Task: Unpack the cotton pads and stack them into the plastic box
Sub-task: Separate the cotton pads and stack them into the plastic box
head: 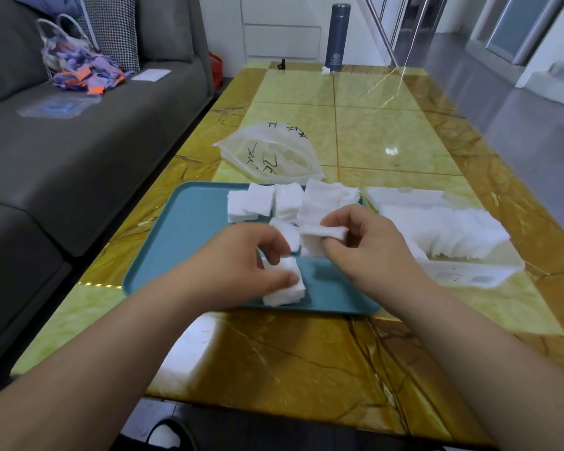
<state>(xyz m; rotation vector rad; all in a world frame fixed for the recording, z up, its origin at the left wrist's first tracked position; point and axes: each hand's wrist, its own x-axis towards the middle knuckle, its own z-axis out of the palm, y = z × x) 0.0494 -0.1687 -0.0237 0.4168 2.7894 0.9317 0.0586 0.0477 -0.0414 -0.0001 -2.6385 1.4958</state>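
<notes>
Several white cotton pads [287, 201] lie in loose piles at the far right of a teal tray [189, 242]. My left hand [241, 258] grips a small stack of pads [285, 288] resting on the tray's near part. My right hand [362, 242] pinches a few pads [323, 232] just above the tray. A clear plastic box [469, 275] stands right of the tray, holding a row of upright pads [453, 232]; its open lid [404, 195] lies behind it. An empty clear bag [271, 154] with black writing lies beyond the tray.
The yellow-brown marble table [306, 359] runs forward, with a dark flask [337, 37] at its far end. A grey sofa [79, 141] along the left carries a colourful bag [79, 60] and a plastic packet [54, 107].
</notes>
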